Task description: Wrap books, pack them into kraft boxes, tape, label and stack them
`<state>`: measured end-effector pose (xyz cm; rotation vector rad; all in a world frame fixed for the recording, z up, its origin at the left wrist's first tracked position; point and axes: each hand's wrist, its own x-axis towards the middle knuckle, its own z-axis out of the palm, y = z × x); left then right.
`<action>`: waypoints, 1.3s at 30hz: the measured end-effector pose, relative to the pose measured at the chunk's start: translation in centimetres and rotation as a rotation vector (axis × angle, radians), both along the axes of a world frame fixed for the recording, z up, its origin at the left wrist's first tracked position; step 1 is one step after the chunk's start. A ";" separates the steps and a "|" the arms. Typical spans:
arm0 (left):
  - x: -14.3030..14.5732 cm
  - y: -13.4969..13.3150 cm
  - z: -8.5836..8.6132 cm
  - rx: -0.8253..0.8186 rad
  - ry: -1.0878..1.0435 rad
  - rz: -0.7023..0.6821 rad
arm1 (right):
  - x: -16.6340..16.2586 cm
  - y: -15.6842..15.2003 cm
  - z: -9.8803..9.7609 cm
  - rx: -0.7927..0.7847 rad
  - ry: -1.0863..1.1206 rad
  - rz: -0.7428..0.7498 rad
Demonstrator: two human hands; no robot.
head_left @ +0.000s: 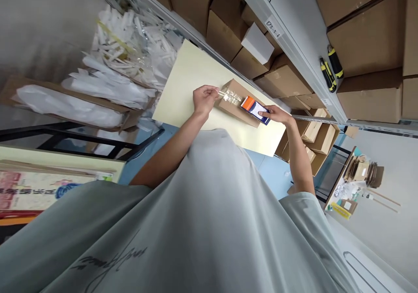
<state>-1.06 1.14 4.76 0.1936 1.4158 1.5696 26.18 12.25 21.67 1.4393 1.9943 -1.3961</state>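
Observation:
On the pale yellow tabletop [176,84] lies a closed brown cardboard box [243,114]. Above its top, my right hand [277,113] grips a flat orange, white and blue packet [254,109] by its near right end, thumb across the face. My left hand [205,99] is closed in a pinch at the box's left end. A thin white strip shows at its fingertips. Crinkled, shiny clear plastic [232,97] stretches between those fingertips and the packet. Whether the plastic is joined to the packet or lies on the box, I cannot tell.
Shelves with brown boxes [281,79] and a white box [257,43] border the table's far side. Two black-yellow cutters [328,73] lie on a shelf. White packing scraps [137,40] heap at left. Open cartons [321,143] stand right, and a black metal frame [98,140] runs left.

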 end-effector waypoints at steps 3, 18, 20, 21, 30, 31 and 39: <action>-0.1 0.5 -1.1 -0.012 0.016 -0.009 | 0.0 0.2 -0.4 -0.014 -0.013 0.008; 0.2 1.0 -3.5 -0.143 0.421 -0.167 | -0.6 -0.9 -0.2 0.011 0.015 0.008; 0.6 0.8 -2.4 -0.085 0.483 -0.232 | -0.4 -0.9 -0.4 0.011 0.030 0.011; 0.8 0.9 -1.8 -0.075 0.504 -0.257 | -0.3 -0.9 -0.5 0.014 0.035 0.014; 1.2 2.0 -1.6 -0.165 0.564 -0.336 | 1.0 0.4 -4.2 -0.012 0.105 0.099; 1.1 2.0 -1.8 -0.191 0.589 -0.338 | 1.1 0.6 -5.2 -0.003 0.124 0.115; -0.1 1.9 -2.5 -0.225 0.786 -0.475 | 10.3 3.2 -6.5 0.104 0.172 0.170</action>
